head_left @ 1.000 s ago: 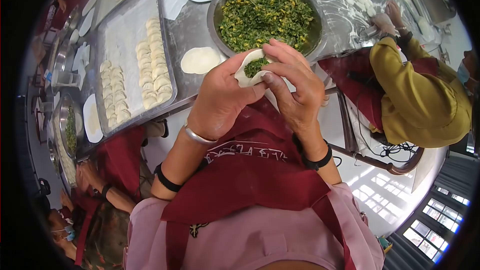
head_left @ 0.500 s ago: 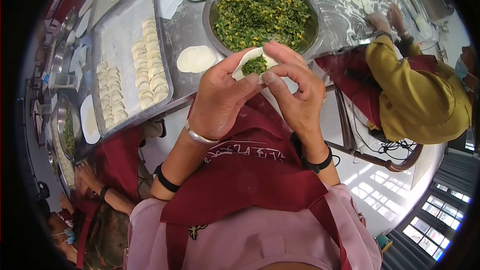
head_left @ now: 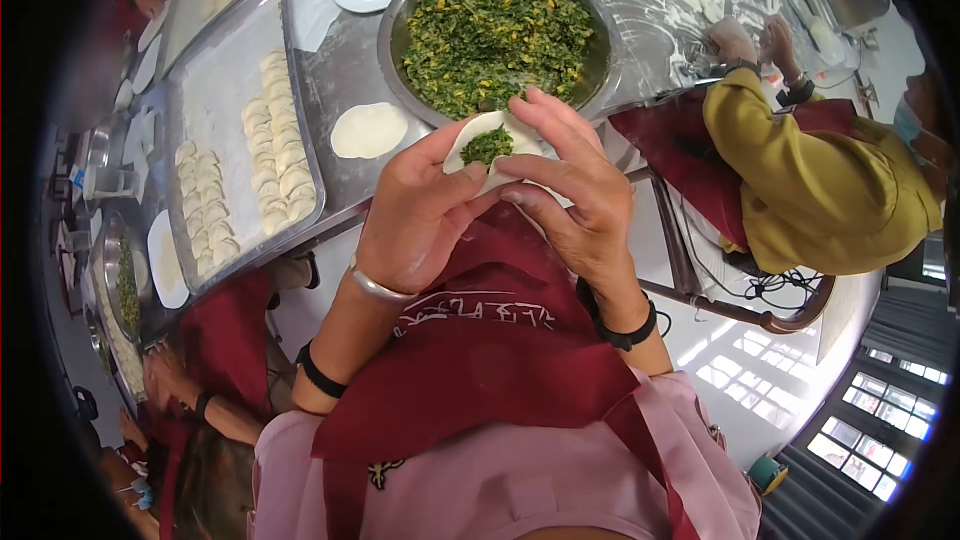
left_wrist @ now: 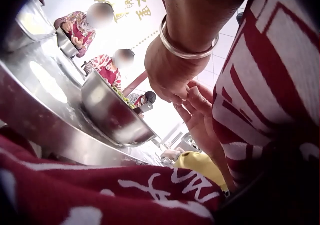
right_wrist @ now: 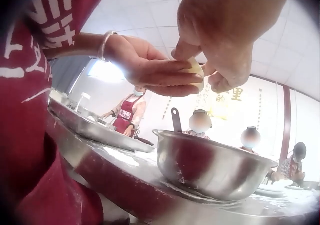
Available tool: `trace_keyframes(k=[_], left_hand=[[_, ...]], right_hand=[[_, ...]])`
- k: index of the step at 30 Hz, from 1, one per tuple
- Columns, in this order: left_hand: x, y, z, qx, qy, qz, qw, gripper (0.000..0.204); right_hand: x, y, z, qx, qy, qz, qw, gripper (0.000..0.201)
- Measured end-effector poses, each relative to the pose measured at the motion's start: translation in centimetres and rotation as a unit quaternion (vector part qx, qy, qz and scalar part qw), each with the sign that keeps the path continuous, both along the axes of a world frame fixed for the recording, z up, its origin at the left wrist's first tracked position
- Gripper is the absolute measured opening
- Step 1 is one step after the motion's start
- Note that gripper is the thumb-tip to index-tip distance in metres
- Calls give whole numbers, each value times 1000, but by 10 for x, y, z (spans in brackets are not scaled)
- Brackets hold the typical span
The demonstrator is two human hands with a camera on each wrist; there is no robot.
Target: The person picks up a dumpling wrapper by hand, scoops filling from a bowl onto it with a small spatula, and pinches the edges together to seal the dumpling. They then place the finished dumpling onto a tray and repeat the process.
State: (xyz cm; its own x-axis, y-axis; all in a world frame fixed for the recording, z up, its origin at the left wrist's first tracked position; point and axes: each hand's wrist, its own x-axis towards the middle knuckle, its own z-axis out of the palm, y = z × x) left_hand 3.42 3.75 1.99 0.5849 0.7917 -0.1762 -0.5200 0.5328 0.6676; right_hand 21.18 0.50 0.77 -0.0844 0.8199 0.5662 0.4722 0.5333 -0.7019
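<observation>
Pinching one thin white dough wrapper [head_left: 521,138] bearing chopped green filling [head_left: 486,147], left hand [head_left: 412,212] and right hand [head_left: 582,192] work nearside of the wide silver steel bowl [right_wrist: 212,167]; sound sealing requires clean edges.

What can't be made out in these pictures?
Left wrist view: the wrapper, hidden behind the left hand.
Right wrist view: the greens in the bowl, hidden by its wall.
Head view: the upper end of the far tray, cut off by the top edge.
</observation>
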Motion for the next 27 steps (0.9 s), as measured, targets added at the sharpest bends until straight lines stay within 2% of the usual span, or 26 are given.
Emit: trace_keyframes(k=[7,10,13,15,17,22,25,27], left_hand=[[0,-1,4,-29,-19,-15,999,45],[3,-4,9,-4,24,-16,1000,45],[4,-6,5,155,176,4,972,44],[3,-6,1,168,215,7,962,43],[2,-5,0,168,215,10,962,42],[7,-6,1,134,125,38,982,42],[4,-5,4,119,116,44,985,40],[3,-5,3,120,125,52,983,40]], right_hand=[[1,3,-1,21,-13,-10,1000,20],[-1,4,-1,21,-1,-21,1000,16],[-3,7,-4,25,14,-25,999,12],[-4,9,-5,22,23,-31,999,11],[-5,10,-5,24,29,-34,999,11],[-12,13,-1,18,81,-51,995,16],[-11,12,-3,-16,123,-38,992,16],[-11,12,-4,1,105,-41,994,17]])
